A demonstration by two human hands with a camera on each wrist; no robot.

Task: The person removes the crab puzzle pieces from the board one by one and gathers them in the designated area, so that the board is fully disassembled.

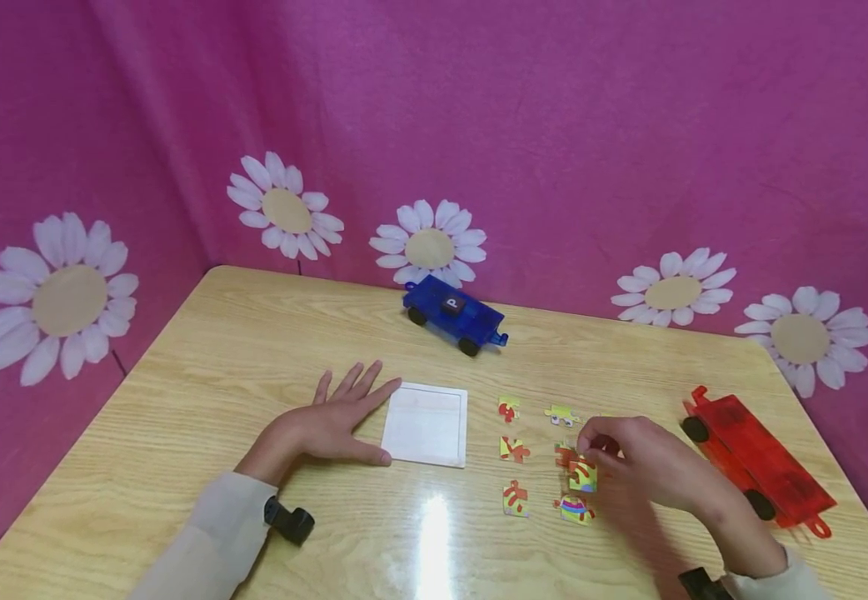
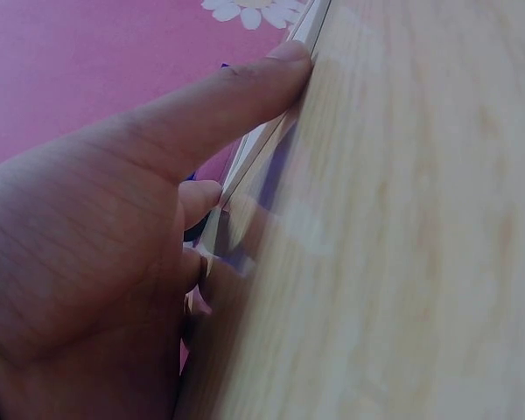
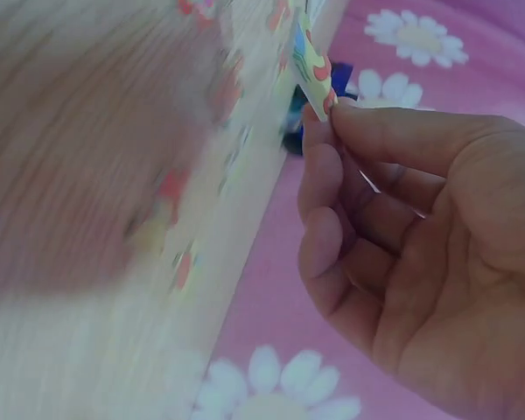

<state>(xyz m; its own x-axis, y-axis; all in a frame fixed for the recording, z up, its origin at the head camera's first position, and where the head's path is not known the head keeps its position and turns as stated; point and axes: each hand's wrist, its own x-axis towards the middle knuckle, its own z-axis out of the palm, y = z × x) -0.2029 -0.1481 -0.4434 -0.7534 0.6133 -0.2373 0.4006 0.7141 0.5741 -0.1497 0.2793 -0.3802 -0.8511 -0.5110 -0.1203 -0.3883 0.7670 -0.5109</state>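
My right hand pinches a yellow and red puzzle piece between thumb and forefinger, and in the head view it is held over other pieces. My left hand lies spread on the table, its thumb and forefinger touching the left side of a white square puzzle frame. Between the frame and my right hand lie several loose pieces: a column with a top piece, a middle piece and a bottom piece, then another column with a yellow piece and a rainbow-striped piece. My right hand partly hides the pieces beneath.
A blue toy wagon marked with a P stands near the table's back edge. Beyond my right hand is a red toy wagon. The wooden table meets a pink curtain with white daisies.
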